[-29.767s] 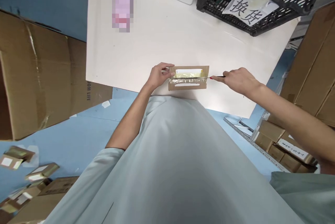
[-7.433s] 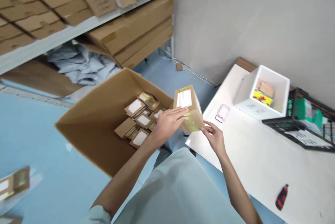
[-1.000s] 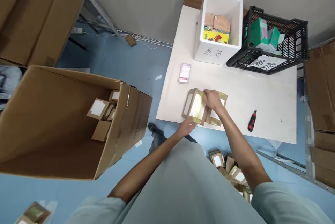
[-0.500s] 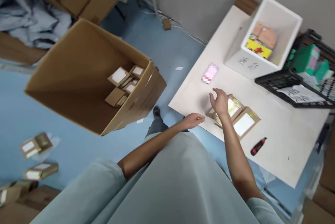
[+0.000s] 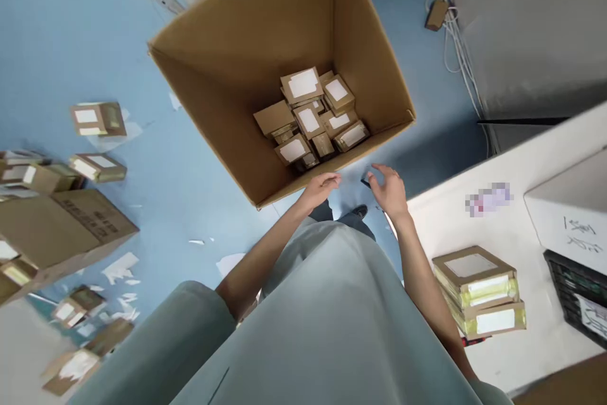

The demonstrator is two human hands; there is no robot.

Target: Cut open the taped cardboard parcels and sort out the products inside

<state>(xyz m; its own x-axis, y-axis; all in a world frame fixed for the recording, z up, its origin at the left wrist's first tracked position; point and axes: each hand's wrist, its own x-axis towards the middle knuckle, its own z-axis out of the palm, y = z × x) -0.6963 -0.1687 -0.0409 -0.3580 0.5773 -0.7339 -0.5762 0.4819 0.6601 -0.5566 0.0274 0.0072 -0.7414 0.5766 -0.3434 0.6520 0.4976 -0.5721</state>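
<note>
My left hand [image 5: 322, 189] is held just in front of the near edge of a tall cardboard box [image 5: 241, 45], its fingers loosely bent and nothing in them. To its right, my right hand [image 5: 389, 191] hovers with thumb and fingers apart, also holding nothing. A small dark thing shows beside its thumb; I cannot make out what it is. Inside the tall box lies a pile of small cardboard parcels [image 5: 309, 122] with white labels. Two taped parcels [image 5: 478, 288] are stacked on the white table, left of which my right forearm passes.
On the white table [image 5: 502, 361] are a pixelated phone-like item [image 5: 488, 199], a white foam box [image 5: 569, 215], a black crate [image 5: 578, 297] and a partly hidden red cutter [image 5: 475, 341]. Loose parcels [image 5: 98, 119], paper scraps and another carton [image 5: 66, 228] lie on the left floor.
My view has swung left, from the table to the tall box. Both hands have moved away from the table to the box's near edge. The two table parcels now appear stacked.
</note>
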